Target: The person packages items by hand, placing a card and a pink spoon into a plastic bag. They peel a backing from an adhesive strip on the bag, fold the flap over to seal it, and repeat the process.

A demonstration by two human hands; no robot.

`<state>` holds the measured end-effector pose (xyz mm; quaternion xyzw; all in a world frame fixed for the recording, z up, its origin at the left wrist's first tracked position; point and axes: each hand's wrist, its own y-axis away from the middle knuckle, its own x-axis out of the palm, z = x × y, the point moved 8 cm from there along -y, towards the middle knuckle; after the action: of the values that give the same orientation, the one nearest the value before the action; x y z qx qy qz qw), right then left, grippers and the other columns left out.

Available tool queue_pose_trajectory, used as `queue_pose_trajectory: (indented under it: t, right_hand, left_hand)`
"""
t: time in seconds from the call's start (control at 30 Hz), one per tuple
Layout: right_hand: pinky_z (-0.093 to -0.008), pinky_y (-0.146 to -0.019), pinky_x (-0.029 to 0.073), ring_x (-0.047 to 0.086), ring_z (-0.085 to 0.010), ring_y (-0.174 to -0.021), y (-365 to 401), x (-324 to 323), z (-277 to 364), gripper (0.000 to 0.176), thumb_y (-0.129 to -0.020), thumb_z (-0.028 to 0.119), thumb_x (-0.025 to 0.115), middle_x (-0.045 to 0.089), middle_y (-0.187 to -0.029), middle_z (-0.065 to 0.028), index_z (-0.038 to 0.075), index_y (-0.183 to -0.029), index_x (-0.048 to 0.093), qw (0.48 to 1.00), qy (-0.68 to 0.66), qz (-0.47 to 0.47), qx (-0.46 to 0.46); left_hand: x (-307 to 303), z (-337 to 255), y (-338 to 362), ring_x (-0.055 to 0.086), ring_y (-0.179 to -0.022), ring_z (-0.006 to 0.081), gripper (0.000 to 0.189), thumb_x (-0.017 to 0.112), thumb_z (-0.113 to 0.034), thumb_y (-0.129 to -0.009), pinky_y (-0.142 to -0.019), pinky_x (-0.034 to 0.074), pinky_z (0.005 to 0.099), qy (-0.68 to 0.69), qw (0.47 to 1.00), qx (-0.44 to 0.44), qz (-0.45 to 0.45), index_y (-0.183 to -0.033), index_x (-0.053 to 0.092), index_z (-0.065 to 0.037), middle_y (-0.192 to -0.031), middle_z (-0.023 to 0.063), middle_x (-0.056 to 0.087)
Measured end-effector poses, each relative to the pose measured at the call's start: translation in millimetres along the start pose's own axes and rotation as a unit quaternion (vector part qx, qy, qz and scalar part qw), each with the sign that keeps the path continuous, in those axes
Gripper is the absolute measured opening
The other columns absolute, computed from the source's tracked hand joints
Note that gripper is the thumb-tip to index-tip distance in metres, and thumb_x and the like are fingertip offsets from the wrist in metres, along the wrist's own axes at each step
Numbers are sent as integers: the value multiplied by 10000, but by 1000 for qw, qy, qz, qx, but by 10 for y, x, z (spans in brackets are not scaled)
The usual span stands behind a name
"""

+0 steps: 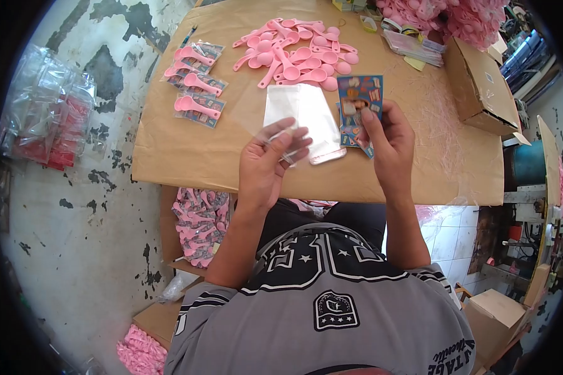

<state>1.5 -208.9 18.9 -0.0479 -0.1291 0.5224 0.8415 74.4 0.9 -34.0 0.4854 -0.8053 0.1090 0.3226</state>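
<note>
In my right hand is a blue printed card, pinched upright between thumb and fingers. More blue cards lie on the table just below it, partly covered. My left hand has its fingers closed on a thin clear plastic bag; its see-through edges are hard to follow. Between the hands, a stack of clear plastic bags rests on the table. Beyond them spreads a pile of pink scoops. To the left, several clear packs with cards each have a pink scoop on top.
Brown paper covers the table. An open cardboard box and a heap of bagged pink scoops stand on the right. Below the table's left edge, a box holds packed scoops. Plastic bags hang over the floor at left.
</note>
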Motion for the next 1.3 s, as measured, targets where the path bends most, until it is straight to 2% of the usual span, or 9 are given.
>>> queue_pose_trajectory:
  t: [0.1, 0.2, 0.3, 0.53, 0.63, 0.73, 0.83, 1.03, 1.3]
  right_hand:
    - [-198, -639, 448, 570, -32, -769, 233, -79, -73, 236, -1028, 150, 683, 680, -954, 6, -2, -1203, 640, 998, 47, -24, 47]
    - [-195, -659, 458, 589, -28, -808, 455, -61, -309, 234, -1026, 152, 687, 696, -987, 8, 8, -1204, 643, 988, 42, 36, 144]
    - [-198, -661, 469, 599, -22, -834, 516, 85, -375, 241, -1024, 152, 691, 705, -1011, 7, 18, -1218, 644, 983, 23, 78, 162]
    - [-207, -621, 477, 582, -23, -731, 546, 316, -373, 261, -1029, 155, 685, 710, -973, 6, -7, -1232, 658, 984, 17, 87, 156]
    - [-202, -625, 473, 572, -26, -706, 546, 322, -385, 282, -1024, 149, 690, 703, -953, 5, -11, -1256, 668, 978, 106, 127, 124]
    - [-201, -630, 471, 566, -27, -705, 543, 288, -355, 294, -1019, 148, 695, 703, -938, -4, -14, -1262, 675, 977, 96, 136, 134]
    - [-210, -637, 487, 585, -40, -703, 534, 275, -302, 282, -1021, 135, 691, 698, -912, -21, -25, -1251, 661, 980, 76, 111, 143]
    - [-227, -643, 520, 634, -67, -712, 577, 204, -372, 225, -1028, 109, 680, 674, -872, -31, -31, -1196, 627, 993, -6, -2, 114]
    - [-214, -636, 487, 610, -51, -697, 611, 175, -408, 178, -1031, 113, 678, 674, -848, -8, -34, -1130, 662, 987, 40, 68, 141]
  left_hand:
    - [-172, -25, -72, 731, -1099, 273, 332, 640, -130, -1050, -976, 613, 381, 32, 997, 43, -47, -1348, 600, 11, -1229, 189, 720]
    - [-131, -61, -97, 714, -1140, 270, 323, 639, -129, -1050, -998, 601, 384, 18, 996, 68, -54, -1341, 601, 5, -1267, 190, 705]
    - [-3, -45, -95, 702, -1162, 258, 334, 644, -139, -1049, -999, 593, 383, 1, 996, 70, -48, -1347, 596, 3, -1306, 193, 688]
    - [75, 48, -71, 704, -1155, 247, 337, 656, -142, -1042, -965, 603, 365, 31, 997, 61, -30, -1334, 596, 16, -1316, 218, 682]
    - [50, 33, -61, 713, -1148, 250, 333, 670, -135, -1036, -923, 609, 337, 33, 996, 74, -43, -1317, 594, 27, -1281, 228, 703]
    - [29, 13, -33, 728, -1106, 241, 321, 673, -133, -1034, -895, 614, 325, 17, 995, 81, -52, -1302, 599, 28, -1263, 228, 712]
    - [20, 13, -19, 733, -1080, 224, 317, 676, -130, -1033, -875, 613, 317, 13, 995, 78, -58, -1299, 604, 26, -1260, 214, 718]
    - [60, 41, 25, 717, -1097, 168, 300, 671, -121, -1036, -854, 592, 284, 19, 995, 78, -54, -1307, 619, -1, -1277, 194, 719]
    - [105, 85, -3, 708, -1088, 142, 303, 665, -93, -1035, -863, 579, 245, 18, 995, 84, -47, -1312, 615, 18, -1255, 210, 726]
